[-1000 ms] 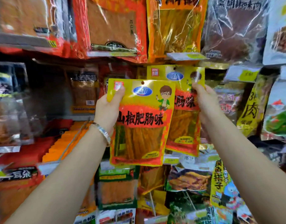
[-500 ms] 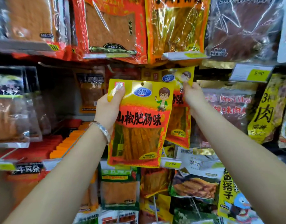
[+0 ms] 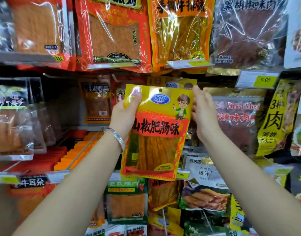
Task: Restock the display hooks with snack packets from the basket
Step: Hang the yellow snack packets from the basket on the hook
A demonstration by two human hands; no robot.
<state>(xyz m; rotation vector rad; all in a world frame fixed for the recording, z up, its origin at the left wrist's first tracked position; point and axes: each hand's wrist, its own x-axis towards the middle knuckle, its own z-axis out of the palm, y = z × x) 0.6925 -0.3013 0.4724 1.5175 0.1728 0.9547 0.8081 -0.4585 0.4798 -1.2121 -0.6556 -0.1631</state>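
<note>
Head cam: yellow snack packet [image 3: 156, 133] held up in front of the hanging display, its hang hole still free.
Left hand [image 3: 127, 114] pinches the packet's top left corner, thumb on the front, silver bracelet [image 3: 116, 137] on that wrist. Right hand [image 3: 204, 111] sits against the top right edge, fingers partly hidden, so I can't tell if it's actually gripping. A matching packet [image 3: 173, 83] peeks out just behind.

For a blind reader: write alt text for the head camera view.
A person's left hand holds a yellow snack packet up by its top left corner, the right hand at its right edge. Behind it hangs a matching packet, among other hanging snack packets.
</note>
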